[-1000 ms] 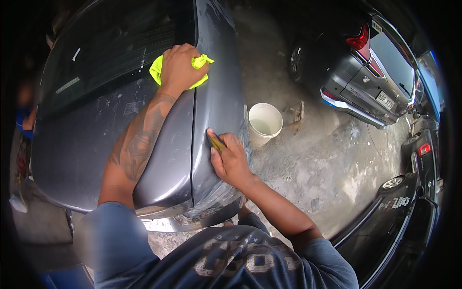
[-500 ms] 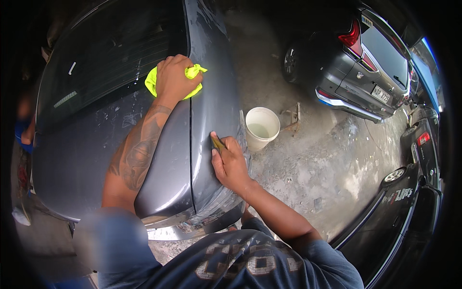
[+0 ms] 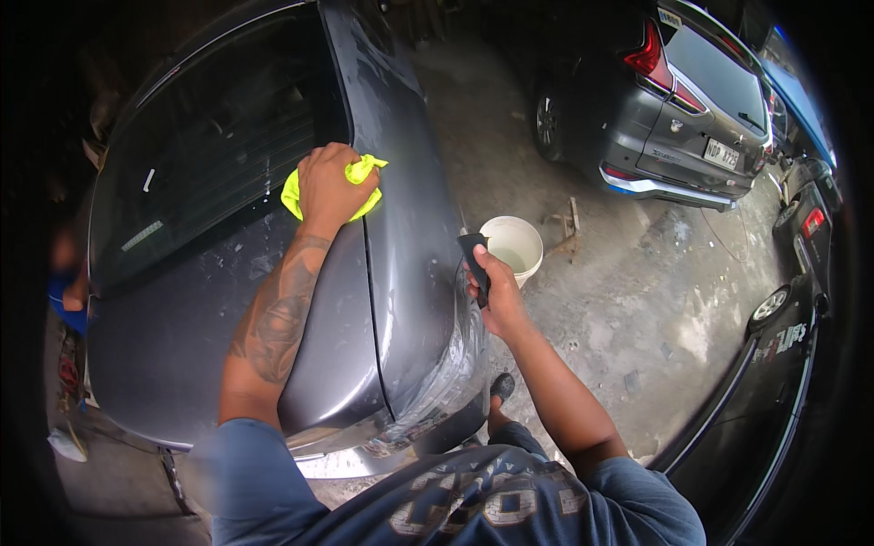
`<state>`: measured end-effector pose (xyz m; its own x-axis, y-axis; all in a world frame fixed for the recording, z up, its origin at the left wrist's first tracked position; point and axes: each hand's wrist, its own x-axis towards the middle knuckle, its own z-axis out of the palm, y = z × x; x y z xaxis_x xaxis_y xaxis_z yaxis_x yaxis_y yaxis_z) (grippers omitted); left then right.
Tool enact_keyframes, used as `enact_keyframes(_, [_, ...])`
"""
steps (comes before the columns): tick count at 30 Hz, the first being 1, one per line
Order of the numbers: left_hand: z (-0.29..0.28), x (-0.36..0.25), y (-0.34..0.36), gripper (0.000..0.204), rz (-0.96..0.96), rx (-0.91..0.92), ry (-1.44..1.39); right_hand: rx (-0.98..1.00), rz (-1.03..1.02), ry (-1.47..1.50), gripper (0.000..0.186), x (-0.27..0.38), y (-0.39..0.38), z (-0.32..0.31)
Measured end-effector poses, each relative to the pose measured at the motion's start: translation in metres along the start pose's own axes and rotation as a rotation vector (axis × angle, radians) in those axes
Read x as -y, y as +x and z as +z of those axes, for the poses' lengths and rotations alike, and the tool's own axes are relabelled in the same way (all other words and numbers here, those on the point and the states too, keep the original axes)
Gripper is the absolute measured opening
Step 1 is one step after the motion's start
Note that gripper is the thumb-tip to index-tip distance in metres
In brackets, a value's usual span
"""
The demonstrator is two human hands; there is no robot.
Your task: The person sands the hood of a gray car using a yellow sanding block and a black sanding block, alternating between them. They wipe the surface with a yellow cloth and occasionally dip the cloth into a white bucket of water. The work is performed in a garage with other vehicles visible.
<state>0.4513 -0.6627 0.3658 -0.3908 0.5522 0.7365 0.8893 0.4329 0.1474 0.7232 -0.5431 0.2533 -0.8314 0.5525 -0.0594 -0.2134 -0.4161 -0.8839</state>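
Note:
My left hand (image 3: 330, 189) is closed over a bright yellow-green cloth (image 3: 367, 169). The cloth presses on the grey car (image 3: 319, 350) where the rear window's lower corner meets the side panel. Bunched fabric shows on both sides of my fingers. In my right hand (image 3: 503, 298) is a small black folded piece of sandpaper (image 3: 474, 262), pinched between thumb and fingers. That hand is raised beside the rear fender (image 3: 410, 227), apart from its surface. Pale scuffs and wet-looking spots mark the grey paint. Clear plastic film (image 3: 442, 378) covers the rear corner below.
A white bucket (image 3: 533, 232) of cloudy liquid stands on the concrete floor, just beyond my right hand. Behind it is a small wooden frame (image 3: 572, 232). Another grey car (image 3: 655, 136) is parked at the far right, and a black vehicle (image 3: 737, 428) at the near right.
My right hand has lifted off the fender and moved right, toward the bucket, turning the sandpaper's black face into view. My left hand stays on the cloth at the window corner.

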Motion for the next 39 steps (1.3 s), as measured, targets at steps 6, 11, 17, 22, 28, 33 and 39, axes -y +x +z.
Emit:
enact_keyframes(6, [0.004,0.009,0.002,0.040,-0.092,-0.192,0.145,0.108,0.108,0.332,0.048,0.016,-0.026,-0.027])
enact_keyframes(11, [-0.016,-0.023,-0.008,0.045,0.197,-0.225,0.149,-0.114,0.076,0.151,0.052,0.025,-0.062,-0.058])
enact_keyframes(17, [-0.077,-0.161,-0.098,0.035,0.284,0.360,-0.463,-0.077,-0.028,0.074,0.055,0.038,-0.115,-0.067])
enact_keyframes(22, [-0.101,-0.253,-0.178,0.044,-0.012,0.442,-0.680,0.219,-0.122,0.084,0.070,0.031,-0.157,-0.036])
enact_keyframes(28, [-0.095,-0.267,-0.216,0.052,-0.303,0.315,-0.697,0.530,-0.070,-0.090,0.070,0.023,-0.142,-0.050])
enact_keyframes(33, [-0.097,-0.296,-0.205,0.049,-0.298,0.296,-0.635,0.595,-0.006,-0.041,0.085,0.037,-0.132,-0.069])
enact_keyframes(39, [-0.060,-0.311,-0.196,0.027,-0.277,0.322,-0.701,0.650,-0.020,-0.050,0.094,0.067,-0.120,-0.116])
